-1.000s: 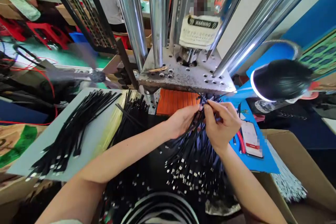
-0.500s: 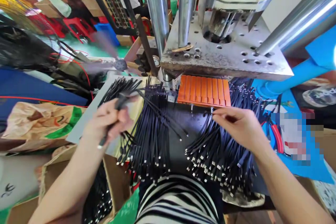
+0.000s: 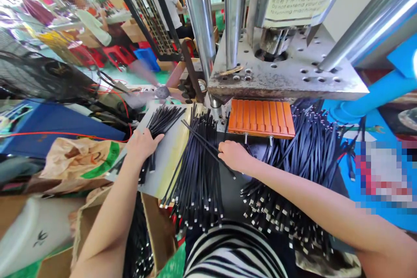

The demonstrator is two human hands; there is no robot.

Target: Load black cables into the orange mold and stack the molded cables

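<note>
My left hand [image 3: 143, 144] rests at the side of a bundle of flat black cables [image 3: 165, 120] on a grey board, its thumb held apart from the fingers. Curled fingers of my right hand [image 3: 232, 154] close on a black cable [image 3: 208, 147] that lies slantwise with another over the middle pile of cables [image 3: 198, 173]. How firmly they grip it is hidden. Behind my right hand is a grooved orange block [image 3: 260, 117] with two metal pins at its front, under the press plate [image 3: 286, 69].
A large pile of cables [image 3: 302, 152] lies at the right. An open carton [image 3: 156, 230] with more cables stands at lower left. Steel columns [image 3: 200, 17] rise behind the work surface. A spinning fan [image 3: 162, 91] is at back left. Other people sit farther back.
My left hand has lowered to the left bundle and no longer shows the cable it held. My right hand has moved left from the orange block's pins to the slanting cables. The view has shifted.
</note>
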